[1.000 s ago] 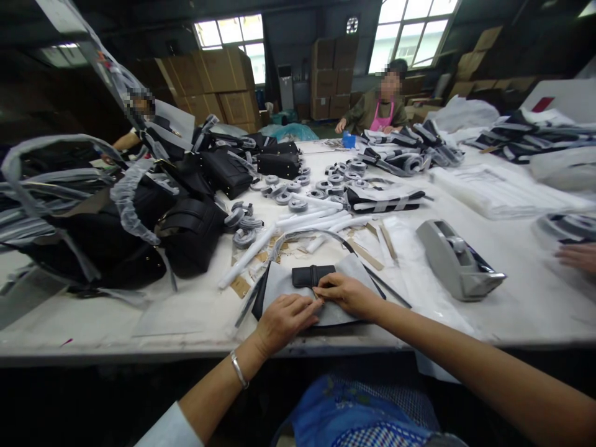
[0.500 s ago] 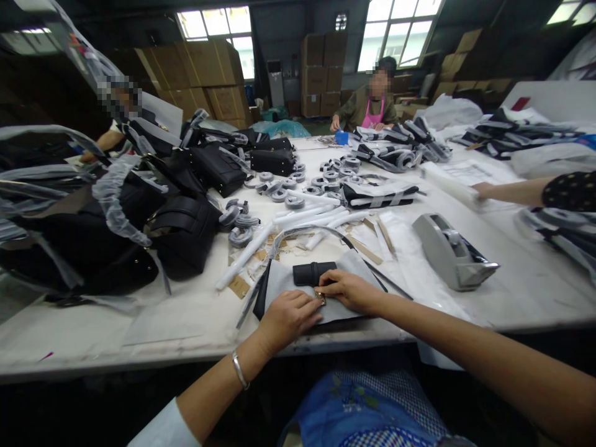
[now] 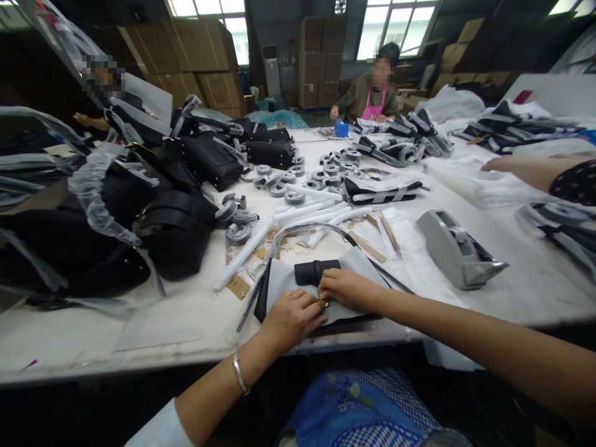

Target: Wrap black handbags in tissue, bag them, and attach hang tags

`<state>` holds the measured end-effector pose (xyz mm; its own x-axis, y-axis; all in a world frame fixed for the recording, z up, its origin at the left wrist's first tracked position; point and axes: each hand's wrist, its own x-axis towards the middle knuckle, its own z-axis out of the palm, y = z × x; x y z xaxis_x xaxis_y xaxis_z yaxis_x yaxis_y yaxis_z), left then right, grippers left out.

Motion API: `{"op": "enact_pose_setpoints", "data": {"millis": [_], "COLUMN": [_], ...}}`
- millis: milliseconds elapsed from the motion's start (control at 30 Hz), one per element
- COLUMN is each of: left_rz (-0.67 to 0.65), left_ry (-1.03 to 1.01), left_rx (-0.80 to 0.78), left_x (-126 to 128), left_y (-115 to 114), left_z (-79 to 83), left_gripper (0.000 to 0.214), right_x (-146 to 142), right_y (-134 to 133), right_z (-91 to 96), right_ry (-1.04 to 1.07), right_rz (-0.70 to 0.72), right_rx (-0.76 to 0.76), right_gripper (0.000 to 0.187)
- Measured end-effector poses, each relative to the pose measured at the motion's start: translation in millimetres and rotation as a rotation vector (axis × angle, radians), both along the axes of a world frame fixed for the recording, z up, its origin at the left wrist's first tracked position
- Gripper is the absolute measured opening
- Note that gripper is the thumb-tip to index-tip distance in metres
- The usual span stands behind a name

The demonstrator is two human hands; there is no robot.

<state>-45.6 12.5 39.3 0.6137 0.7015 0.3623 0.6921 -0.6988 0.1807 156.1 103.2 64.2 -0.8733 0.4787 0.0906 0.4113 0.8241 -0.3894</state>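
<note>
A black handbag (image 3: 262, 297) lies at the table's front edge, a pale grey sheet (image 3: 282, 277) spread over its face. Across the sheet's upper part sits the black flap tab (image 3: 307, 273). A small gold metal clasp (image 3: 326, 304) shows just below it, mostly covered by fingers. My left hand (image 3: 294, 320) rests on the bag from the left, fingers together and fingertips at the clasp. From the right, my right hand (image 3: 347, 289) pinches at the same clasp, thumb and fingers closed. A strap (image 3: 307, 226) in clear wrap arches behind the bag.
A grey tape dispenser (image 3: 454, 248) stands to the right. White rolled tubes (image 3: 246, 254), cardboard tags (image 3: 238, 286) and wrapped strap coils (image 3: 238, 233) lie beyond the bag. Black bags (image 3: 179, 230) crowd the left. Co-workers sit across and at the right, where a forearm (image 3: 521, 171) reaches in.
Both hands stay at the clasp; my left fingertips have closed in on it and cover more of it. The co-worker's arm at the right has moved over the white sheets.
</note>
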Motion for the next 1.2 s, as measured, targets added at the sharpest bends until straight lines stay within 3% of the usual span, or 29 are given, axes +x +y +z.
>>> {"op": "enact_pose_setpoints", "data": {"millis": [133,200,300,400,567,800,900,967,1100,1200], "left_rz": [-0.004,-0.004,0.003,0.062,0.121,0.267,0.282,0.280,0.279,0.285], "left_ry": [0.002,-0.018,-0.011,0.000,-0.044,-0.005,-0.007,-0.006,-0.011,-0.028], "left_rx": [0.001,0.012,0.018,0.023,0.047,0.166,0.218,0.235,0.214,0.153], "left_x": [-1,0,6,14,20,34,38,37,36,36], "left_y": [-1,-1,-4,-11,-26,-37,-36,-34,-34,-36], "left_z": [1.6,1.5,0.5,-1.4,-8.8,-25.2,-27.3,-26.5,-23.2,-21.6], "left_gripper": [0.025,0.025,0.024,0.023,0.033,0.039,0.038,0.037,0.037,0.038], "right_x": [5,15,34,47,50,51,58,66,79,75], "right_y": [-10,-18,-31,-41,-43,-44,-22,7,78,116], "right_z": [9.6,11.5,3.5,-10.2,-20.0,-10.0,4.7,15.1,24.1,20.2], "right_ry": [-0.025,-0.029,-0.043,-0.076,-0.051,0.003,0.069,0.161,0.206,0.167], "right_rz": [-0.096,-0.129,-0.201,-0.249,-0.261,-0.267,-0.196,-0.236,-0.485,-0.505], "right_rx": [-0.010,0.047,0.213,0.281,0.285,0.186,0.049,0.003,0.171,0.198], "right_gripper": [0.013,0.021,0.045,0.049,0.050,0.047,0.037,0.030,0.024,0.026]}}
